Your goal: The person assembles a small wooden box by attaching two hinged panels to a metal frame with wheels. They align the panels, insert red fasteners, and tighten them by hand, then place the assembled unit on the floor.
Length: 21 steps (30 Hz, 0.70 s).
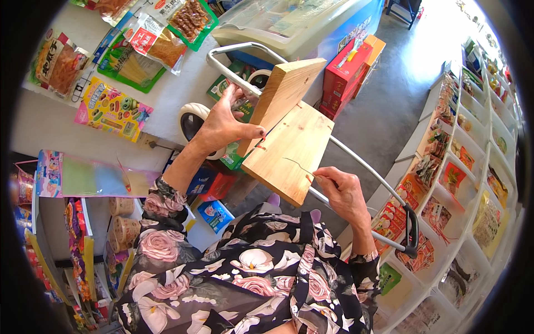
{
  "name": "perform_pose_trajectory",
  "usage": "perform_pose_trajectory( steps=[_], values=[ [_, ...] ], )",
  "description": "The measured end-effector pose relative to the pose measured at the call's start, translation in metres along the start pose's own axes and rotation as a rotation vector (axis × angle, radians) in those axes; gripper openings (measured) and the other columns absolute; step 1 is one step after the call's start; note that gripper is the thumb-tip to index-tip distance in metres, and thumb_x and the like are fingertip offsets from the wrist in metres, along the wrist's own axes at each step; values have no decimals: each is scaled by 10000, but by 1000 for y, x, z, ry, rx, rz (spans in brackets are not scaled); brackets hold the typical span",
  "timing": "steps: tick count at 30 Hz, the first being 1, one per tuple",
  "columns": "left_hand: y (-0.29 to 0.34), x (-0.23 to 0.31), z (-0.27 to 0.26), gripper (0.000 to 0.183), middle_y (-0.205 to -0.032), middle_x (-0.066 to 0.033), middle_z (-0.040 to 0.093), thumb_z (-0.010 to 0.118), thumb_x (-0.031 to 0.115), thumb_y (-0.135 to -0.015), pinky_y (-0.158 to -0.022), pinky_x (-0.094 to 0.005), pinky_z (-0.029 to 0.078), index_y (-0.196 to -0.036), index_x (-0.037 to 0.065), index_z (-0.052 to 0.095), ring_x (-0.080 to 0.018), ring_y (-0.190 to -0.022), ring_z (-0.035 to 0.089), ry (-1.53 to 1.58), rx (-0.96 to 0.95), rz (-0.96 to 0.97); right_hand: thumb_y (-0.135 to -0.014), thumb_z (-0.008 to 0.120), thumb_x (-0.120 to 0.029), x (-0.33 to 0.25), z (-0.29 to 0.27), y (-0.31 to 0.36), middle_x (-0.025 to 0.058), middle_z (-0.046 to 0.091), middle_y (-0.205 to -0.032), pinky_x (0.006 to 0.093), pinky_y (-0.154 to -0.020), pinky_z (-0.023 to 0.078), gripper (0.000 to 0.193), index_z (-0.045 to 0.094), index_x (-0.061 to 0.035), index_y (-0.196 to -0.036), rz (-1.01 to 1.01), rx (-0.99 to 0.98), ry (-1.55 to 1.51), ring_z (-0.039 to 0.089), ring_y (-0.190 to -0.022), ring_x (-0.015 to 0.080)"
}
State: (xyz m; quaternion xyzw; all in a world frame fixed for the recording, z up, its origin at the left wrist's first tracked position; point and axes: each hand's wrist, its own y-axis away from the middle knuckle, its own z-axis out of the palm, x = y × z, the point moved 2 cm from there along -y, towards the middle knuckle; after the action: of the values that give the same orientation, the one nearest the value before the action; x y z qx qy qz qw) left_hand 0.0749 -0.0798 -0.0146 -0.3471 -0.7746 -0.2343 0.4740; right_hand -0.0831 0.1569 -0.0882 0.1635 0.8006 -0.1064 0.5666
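L hand (227,123), grip wide, puts thumb to upright wood brd (288,89); R hand (340,189), grip pinched on thin wire (301,166), works over flat brd (295,142).

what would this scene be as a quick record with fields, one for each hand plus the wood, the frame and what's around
left hand: thumb against the upright board; whether the fingers grip it is unclear
right hand: fingertips pinched at the end of a thin wire, over the lower board
lower board: pale wood, red ties near its edges
metal frame: silver tubing, black end piece
wheel: white rim, left of the boards
left side: snack packets
right side: clear bins of packaged goods
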Motion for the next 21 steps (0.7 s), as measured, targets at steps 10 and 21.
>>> perform_pose_trajectory(
  steps=[10, 21],
  values=[
    [3, 2, 0, 1096, -1323, -198, 440, 883, 328, -524, -1044, -378, 319, -1353, -43, 271, -283, -1270, 401, -46, 33, -10, -832, 597, -142, -43, 10, -54, 133, 646, -768, 407, -621, 485, 127, 661, -69, -915, -249, -167, 494, 629, -706, 323],
    [-12, 14, 21, 1105, -1251, -285, 465, 860, 424, -488, -1022, -350, 374, -1262, -128, 297, -348, -1193, 467, -121, 66, -27, -819, 615, -128, -85, 8, -61, 111, 638, -760, 422, -602, 473, 106, 651, -109, -917, -270, -262, 918, 624, -678, 318]
  ],
)
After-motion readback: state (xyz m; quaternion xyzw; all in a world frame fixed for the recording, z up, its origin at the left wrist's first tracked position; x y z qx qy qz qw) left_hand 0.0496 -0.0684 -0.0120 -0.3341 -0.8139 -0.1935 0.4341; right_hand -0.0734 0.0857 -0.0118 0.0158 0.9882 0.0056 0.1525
